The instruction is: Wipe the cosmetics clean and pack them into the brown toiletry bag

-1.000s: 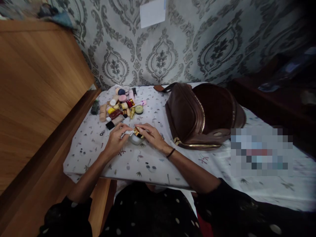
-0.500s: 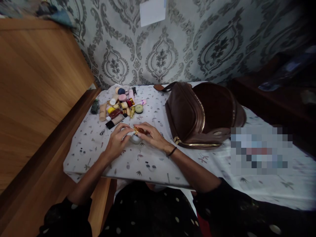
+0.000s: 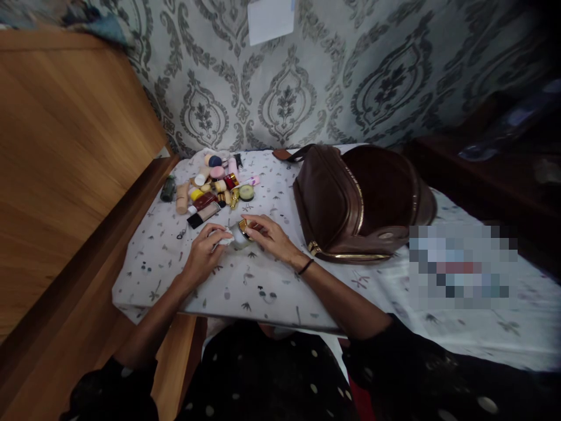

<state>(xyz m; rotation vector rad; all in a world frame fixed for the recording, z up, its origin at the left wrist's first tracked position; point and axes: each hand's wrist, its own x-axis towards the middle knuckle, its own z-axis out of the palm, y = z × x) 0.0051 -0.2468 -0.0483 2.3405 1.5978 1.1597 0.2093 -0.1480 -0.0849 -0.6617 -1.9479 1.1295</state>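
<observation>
As the left hand [image 3: 205,250] pinches a white wad [image 3: 225,236], the right hand [image 3: 272,238] grips a gold lid [image 3: 244,229]

Cosmetics [image 3: 220,186] cluster on a printed cloth [image 3: 263,316] left of centre. Below them, bent fingers hold the wad just beside a pale jar [image 3: 239,241], which sits between the hands near mid-frame. At its upper right, the lid is in the other hand's fingertips. A brown bag [image 3: 328,202] fills right of centre.

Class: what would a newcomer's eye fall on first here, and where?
Probably the big, gold-zipped brown bag, right of centre. Then the colourful cosmetics clustered at the back left, and, in the middle, the left hand holding a white scrap and the right hand a gold item.
</observation>
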